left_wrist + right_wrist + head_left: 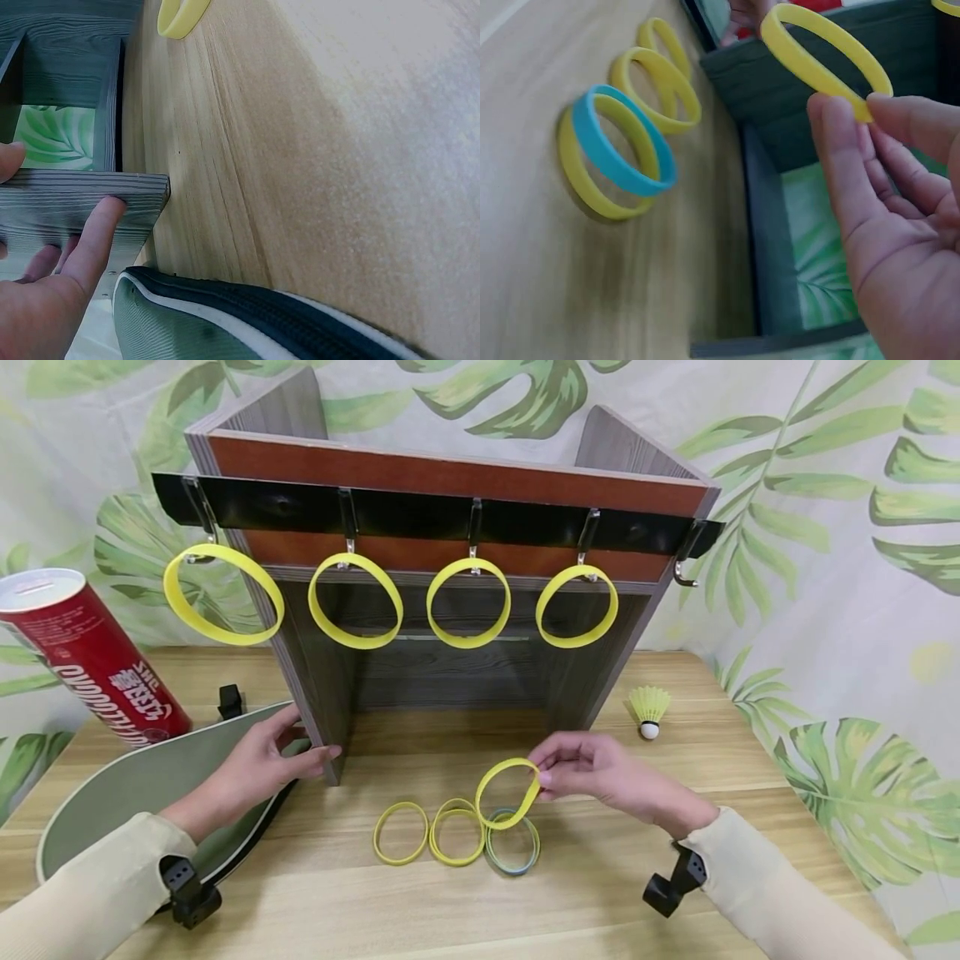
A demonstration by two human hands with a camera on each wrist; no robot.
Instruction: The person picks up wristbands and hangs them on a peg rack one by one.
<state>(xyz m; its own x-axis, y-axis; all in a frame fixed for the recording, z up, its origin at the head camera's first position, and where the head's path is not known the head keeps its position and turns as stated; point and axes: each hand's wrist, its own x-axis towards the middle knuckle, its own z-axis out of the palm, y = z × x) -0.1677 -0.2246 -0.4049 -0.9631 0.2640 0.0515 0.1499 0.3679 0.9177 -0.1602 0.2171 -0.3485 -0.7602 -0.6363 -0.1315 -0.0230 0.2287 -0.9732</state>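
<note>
My right hand (600, 772) pinches a yellow wristband (507, 793) between thumb and fingertips, above the table. In the right wrist view that band (821, 56) is raised off the surface. Below it lie a blue wristband (622, 146) overlapping a yellow one, and more yellow wristbands (401, 833) in a row to the left. My left hand (262, 760) grips the lower left panel of a grey wooden stand (311, 693), its fingers (105, 225) on the panel's edge. Four-hook spacing is not used; several yellow wristbands (356, 643) hang from hooks along the stand's black strip (412, 514).
The strip's rightmost hook (684, 572) carries no band. A yellow shuttlecock (649, 710) lies right of the stand. At the left are a green racket case (172, 777) with dark trim, partly under my left arm, and a red cylindrical can (90, 652).
</note>
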